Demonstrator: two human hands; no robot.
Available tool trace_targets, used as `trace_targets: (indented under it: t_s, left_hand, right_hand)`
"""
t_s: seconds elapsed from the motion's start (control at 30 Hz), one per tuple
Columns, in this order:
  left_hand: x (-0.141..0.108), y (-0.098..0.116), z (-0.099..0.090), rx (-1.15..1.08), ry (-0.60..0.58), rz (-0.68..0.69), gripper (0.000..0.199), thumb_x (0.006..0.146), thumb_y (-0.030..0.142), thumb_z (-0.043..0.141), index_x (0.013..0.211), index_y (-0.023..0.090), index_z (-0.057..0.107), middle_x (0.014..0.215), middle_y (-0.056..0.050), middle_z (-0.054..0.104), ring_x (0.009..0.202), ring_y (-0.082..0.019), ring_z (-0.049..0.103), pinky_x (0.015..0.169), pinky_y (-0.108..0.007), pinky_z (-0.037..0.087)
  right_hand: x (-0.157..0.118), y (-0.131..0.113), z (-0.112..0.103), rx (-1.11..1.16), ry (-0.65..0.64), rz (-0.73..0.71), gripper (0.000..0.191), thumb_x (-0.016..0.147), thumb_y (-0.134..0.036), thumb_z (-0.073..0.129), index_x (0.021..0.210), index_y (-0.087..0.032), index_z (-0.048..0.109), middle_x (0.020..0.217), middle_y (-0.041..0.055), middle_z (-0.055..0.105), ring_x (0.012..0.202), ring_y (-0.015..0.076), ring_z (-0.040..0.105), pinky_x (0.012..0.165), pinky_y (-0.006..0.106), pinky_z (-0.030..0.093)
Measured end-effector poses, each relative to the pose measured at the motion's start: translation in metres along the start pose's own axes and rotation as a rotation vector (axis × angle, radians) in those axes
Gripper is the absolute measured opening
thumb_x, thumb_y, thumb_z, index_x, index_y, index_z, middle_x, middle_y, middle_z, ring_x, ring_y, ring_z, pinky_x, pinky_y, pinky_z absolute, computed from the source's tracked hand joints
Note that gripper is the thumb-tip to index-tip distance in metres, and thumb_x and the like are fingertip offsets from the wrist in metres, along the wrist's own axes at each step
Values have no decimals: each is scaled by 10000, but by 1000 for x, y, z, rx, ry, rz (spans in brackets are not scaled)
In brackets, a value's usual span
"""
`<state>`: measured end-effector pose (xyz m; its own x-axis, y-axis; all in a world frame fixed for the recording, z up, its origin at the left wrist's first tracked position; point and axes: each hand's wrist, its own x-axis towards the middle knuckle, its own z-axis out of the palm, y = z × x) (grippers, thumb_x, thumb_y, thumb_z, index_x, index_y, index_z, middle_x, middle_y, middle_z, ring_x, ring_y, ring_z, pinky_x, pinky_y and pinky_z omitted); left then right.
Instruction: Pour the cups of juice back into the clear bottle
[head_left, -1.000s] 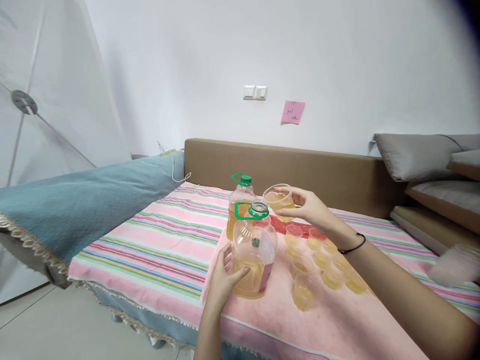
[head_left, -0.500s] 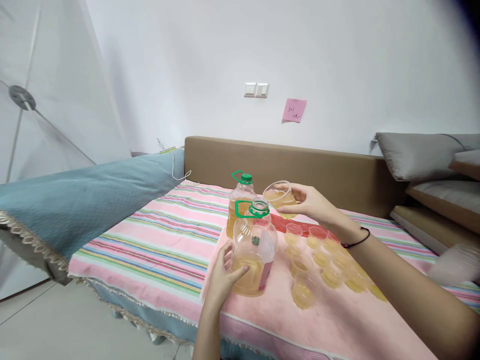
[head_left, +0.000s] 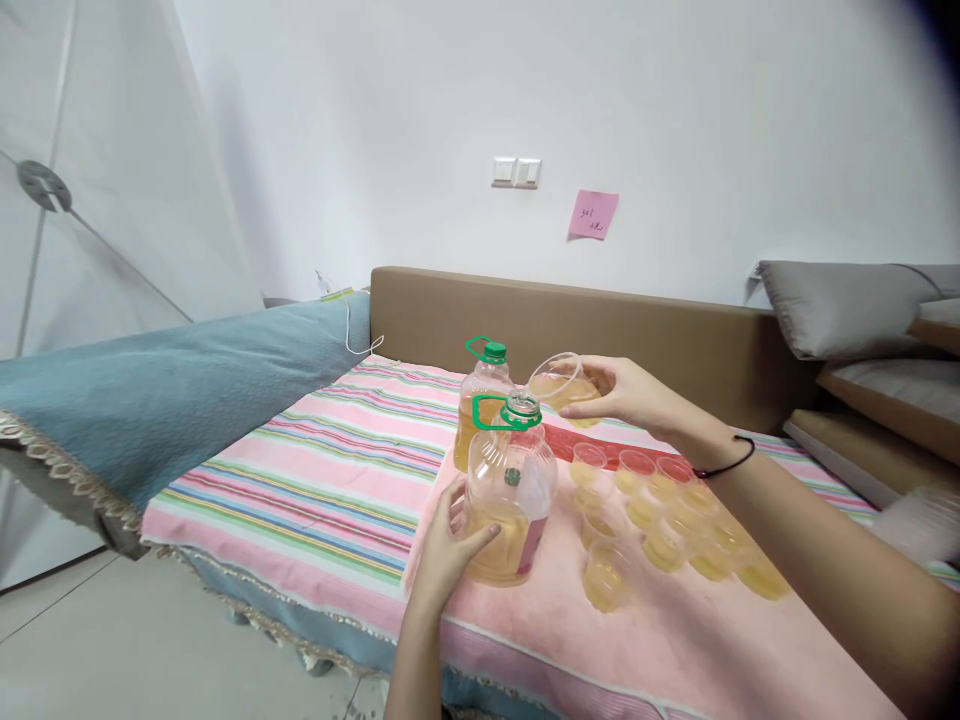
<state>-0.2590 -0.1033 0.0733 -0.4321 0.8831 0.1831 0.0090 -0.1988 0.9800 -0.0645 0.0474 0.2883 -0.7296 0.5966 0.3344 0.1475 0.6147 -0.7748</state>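
Pinching cup point(head_left: 561, 390) midair: right hand point(head_left: 630, 392); left hand point(head_left: 444, 550) curled round bottle point(head_left: 506, 535) near cloth point(head_left: 544, 630) edge

The left hand point(head_left: 447, 548) clasps the open bottle point(head_left: 508, 500) at its left, fingers curled along the side and thumb stretched across the front. The left forearm point(head_left: 415, 650) comes up steeply from below the bottle. The right hand point(head_left: 636, 392) is raised right of the bottle's neck, fingers and thumb bent in a grip; the right forearm point(head_left: 817, 555) slants down, rightward from the bottle.
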Motion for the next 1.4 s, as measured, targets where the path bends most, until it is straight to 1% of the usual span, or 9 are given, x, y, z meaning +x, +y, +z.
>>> trace_targets:
  t_s: [0.1, 0.27, 0.5, 0.63, 0.77, 0.97, 1.13, 1.3, 1.4]
  left_hand:
    - [0, 0, 0, 13, 6, 0, 709, 636, 417, 828, 1244, 234, 513, 1413, -126, 514, 1273, -317, 533, 1064, -467, 433]
    - [0, 1, 0, 32, 7, 0, 715, 630, 421, 818, 1244, 234, 505, 1399, -122, 521, 1249, -309, 543, 1053, -455, 433]
    - [1, 1, 0, 39, 4, 6, 713, 628, 414, 815, 1242, 224, 507, 1388, -125, 525, 1237, -301, 547, 1044, -445, 435]
    - [1, 0, 0, 33, 7, 8, 712, 635, 397, 812, 1251, 215, 503, 1397, -129, 516, 1237, -300, 545, 1043, -452, 434]
    - [1, 0, 1, 27, 18, 8, 715, 621, 395, 818, 1241, 213, 512, 1392, -132, 522, 1236, -306, 547, 1044, -462, 435]
    - [1, 2, 1, 27, 20, 14, 704, 619, 397, 824, 1231, 217, 526, 1375, -128, 540, 1225, -305, 560, 1039, -461, 442]
    - [1, 3, 1, 29, 20, 11, 708, 608, 405, 829, 1220, 211, 530, 1370, -138, 543, 1221, -312, 563, 1036, -471, 444]
    - [0, 4, 2, 23, 22, 6, 705, 613, 398, 824, 1225, 209, 528, 1368, -134, 544, 1225, -307, 558, 1036, -462, 443]
    - [-1, 5, 2, 27, 19, 5, 697, 617, 394, 821, 1223, 212, 529, 1365, -130, 546, 1222, -304, 560, 1036, -459, 443]
  right_hand:
    - [0, 0, -1, -5, 2, 11, 518, 625, -293, 830, 1130, -259, 717, 1132, 40, 741, 1058, 300, 673, 882, 422, 545]
    - [1, -3, -2, -14, -8, 17, 526, 619, -236, 823, 1132, -282, 714, 1132, 18, 744, 1098, 299, 664, 956, 437, 516]
    - [3, -8, -6, -120, -24, -30, 504, 635, -241, 804, 1132, -282, 729, 1132, 24, 742, 1087, 299, 666, 919, 411, 538]
    - [6, -11, -9, -209, -37, -6, 554, 629, -293, 809, 1172, -253, 708, 1158, 43, 729, 1064, 296, 671, 923, 412, 535]
    - [8, -14, -11, -266, -53, -1, 520, 629, -291, 794, 1142, -255, 715, 1144, 33, 732, 1046, 280, 677, 929, 393, 529]
    - [10, -18, -11, -285, -46, 19, 570, 611, -300, 795, 1171, -247, 705, 1126, 31, 736, 1003, 263, 688, 903, 374, 530]
    - [11, -22, -10, -303, -34, 20, 582, 597, -320, 805, 1166, -235, 713, 1103, 35, 743, 1019, 268, 683, 903, 371, 526]
    - [12, -26, -11, -307, -51, 31, 613, 585, -344, 808, 1180, -233, 707, 1134, 44, 728, 983, 255, 678, 862, 355, 529]
    - [15, -27, -13, -368, -73, 12, 554, 595, -353, 801, 1133, -245, 726, 1040, 28, 734, 869, 228, 672, 771, 336, 528]
